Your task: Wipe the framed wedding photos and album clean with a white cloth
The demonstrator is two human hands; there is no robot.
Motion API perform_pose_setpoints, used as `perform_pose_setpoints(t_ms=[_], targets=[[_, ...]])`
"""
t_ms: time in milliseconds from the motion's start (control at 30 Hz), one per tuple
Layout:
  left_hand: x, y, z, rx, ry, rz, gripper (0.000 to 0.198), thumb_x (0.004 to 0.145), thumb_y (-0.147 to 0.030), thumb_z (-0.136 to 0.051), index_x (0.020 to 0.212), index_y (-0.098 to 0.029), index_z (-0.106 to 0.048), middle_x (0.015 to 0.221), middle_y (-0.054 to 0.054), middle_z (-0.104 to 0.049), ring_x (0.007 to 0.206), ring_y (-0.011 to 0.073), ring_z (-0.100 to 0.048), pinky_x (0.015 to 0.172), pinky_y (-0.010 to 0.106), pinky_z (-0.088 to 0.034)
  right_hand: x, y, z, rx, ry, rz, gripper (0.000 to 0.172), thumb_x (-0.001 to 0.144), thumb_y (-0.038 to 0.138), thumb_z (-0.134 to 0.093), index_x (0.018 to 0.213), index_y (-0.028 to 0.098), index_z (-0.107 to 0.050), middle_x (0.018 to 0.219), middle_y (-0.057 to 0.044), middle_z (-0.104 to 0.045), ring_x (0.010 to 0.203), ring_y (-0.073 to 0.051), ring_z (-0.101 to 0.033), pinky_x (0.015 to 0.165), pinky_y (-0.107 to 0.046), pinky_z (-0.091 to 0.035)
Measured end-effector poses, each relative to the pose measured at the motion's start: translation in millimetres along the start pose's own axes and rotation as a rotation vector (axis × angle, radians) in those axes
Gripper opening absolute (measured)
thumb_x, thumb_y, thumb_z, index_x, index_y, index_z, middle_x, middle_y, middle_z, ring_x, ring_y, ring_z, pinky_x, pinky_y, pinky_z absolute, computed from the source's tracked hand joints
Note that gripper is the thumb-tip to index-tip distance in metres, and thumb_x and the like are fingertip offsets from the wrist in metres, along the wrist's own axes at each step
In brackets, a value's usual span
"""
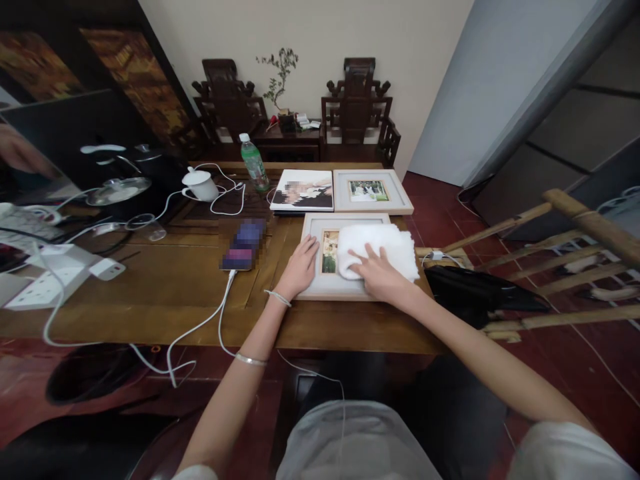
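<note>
A light wooden picture frame (313, 223) lies flat near the table's front edge, with a small photo (329, 252) in its middle. My left hand (299, 268) holds its left side, fingers together over the border. Over the right part of the frame is a folded white cloth (390, 243), which covers some of the photo and border. My right hand (383, 273) grips this cloth from above and presses it on the frame, fingers somewhat apart. Just behind lie a second frame (397, 193) with a photo and a white photo album (305, 179).
Left of the frame lies a phone (243, 245) on a charging cable. Farther left on the wooden table (165, 267) are a power strip (47, 277), a clear cup (147, 227), a lidded white cup (200, 185) and a green-labelled bottle (255, 163). A bamboo rack (520, 267) stands at right.
</note>
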State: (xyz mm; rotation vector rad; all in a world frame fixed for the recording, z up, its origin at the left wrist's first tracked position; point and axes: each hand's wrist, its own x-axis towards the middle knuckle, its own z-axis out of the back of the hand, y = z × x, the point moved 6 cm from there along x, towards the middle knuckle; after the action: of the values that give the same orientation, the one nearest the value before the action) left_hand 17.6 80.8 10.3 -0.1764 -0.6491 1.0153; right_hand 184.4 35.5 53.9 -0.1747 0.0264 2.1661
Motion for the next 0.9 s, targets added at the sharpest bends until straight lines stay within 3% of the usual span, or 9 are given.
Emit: perform_pose_setpoints(t_ms=[133, 233, 400, 567, 667, 767, 900], targets=[[0, 0, -1.1, -0.007, -0.009, 0.020, 0.041, 0.093, -0.021, -0.031, 0.126, -0.008, -0.052, 0.139, 0.016, -0.047, 0.137, 0.0244, -0.031, 0.112, 0.046, -0.029, -40, 36, 12, 0.067, 0.074, 0.103, 0.062, 0.070, -0.004, -0.039, 0.124, 0.020, -0.056, 0.147, -0.008, -0.038, 0.132, -0.041, -0.031, 0.096, -0.063, -0.035], [1, -1, 1.8, -0.076, -0.018, 0.076, 0.042, 0.095, -0.029, -0.032, 0.126, -0.010, -0.053, 0.139, 0.014, -0.048, 0.137, 0.0233, -0.032, 0.114, 0.045, -0.026, -44, 56, 14, 0.061, 0.053, 0.159, 0.057, 0.073, -0.002, -0.040, 0.122, 0.020, -0.057, 0.147, -0.009, -0.038, 0.131, -0.042, -0.032, 0.096, -0.063, -0.036], [1, -4, 9.8, -0.313, -0.032, 0.191, 0.050, 0.098, -0.039, -0.023, 0.134, -0.013, -0.045, 0.144, 0.011, -0.043, 0.136, 0.0166, -0.035, 0.115, 0.037, -0.024, 3, 68, 5, 0.001, -0.102, 0.162, 0.044, 0.079, 0.003, -0.042, 0.116, 0.018, -0.062, 0.149, -0.010, -0.034, 0.134, -0.042, -0.026, 0.100, -0.065, -0.029], [0, -6, 12.0, -0.368, -0.047, 0.177, 0.051, 0.098, -0.040, -0.021, 0.139, -0.014, -0.039, 0.151, 0.009, -0.031, 0.140, 0.0157, -0.026, 0.117, 0.037, -0.019, 65, 50, 7, -0.067, -0.178, 0.079, 0.039, 0.085, 0.008, -0.043, 0.119, 0.014, -0.062, 0.148, -0.013, -0.035, 0.137, -0.038, -0.023, 0.107, -0.059, -0.022], [-1, -5, 11.0, -0.349, -0.048, 0.160, 0.052, 0.098, -0.041, -0.022, 0.142, -0.016, -0.033, 0.152, 0.008, -0.029, 0.141, 0.0161, -0.023, 0.117, 0.039, -0.017, 82, 40, 15, -0.086, -0.232, 0.029, 0.042, 0.089, 0.010, -0.037, 0.124, 0.012, -0.059, 0.147, -0.013, -0.037, 0.137, -0.037, -0.023, 0.108, -0.057, -0.021], [-1, -6, 12.1, -0.338, -0.059, 0.151, 0.055, 0.098, -0.044, -0.020, 0.142, -0.013, -0.032, 0.151, 0.010, -0.030, 0.141, 0.0169, -0.024, 0.117, 0.038, -0.018, 76, 43, 16, -0.098, -0.213, 0.023, 0.041, 0.090, 0.011, -0.036, 0.124, 0.012, -0.059, 0.147, -0.015, -0.036, 0.136, -0.038, -0.025, 0.106, -0.058, -0.024], [-1, -7, 13.6, -0.315, -0.053, 0.170, 0.056, 0.098, -0.042, -0.017, 0.141, -0.011, -0.035, 0.149, 0.012, -0.033, 0.140, 0.0184, -0.025, 0.117, 0.038, -0.020, 36, 64, 8, -0.102, -0.147, 0.173, 0.032, 0.083, 0.009, -0.048, 0.109, 0.013, -0.067, 0.148, -0.015, -0.035, 0.135, -0.040, -0.027, 0.105, -0.057, -0.027]])
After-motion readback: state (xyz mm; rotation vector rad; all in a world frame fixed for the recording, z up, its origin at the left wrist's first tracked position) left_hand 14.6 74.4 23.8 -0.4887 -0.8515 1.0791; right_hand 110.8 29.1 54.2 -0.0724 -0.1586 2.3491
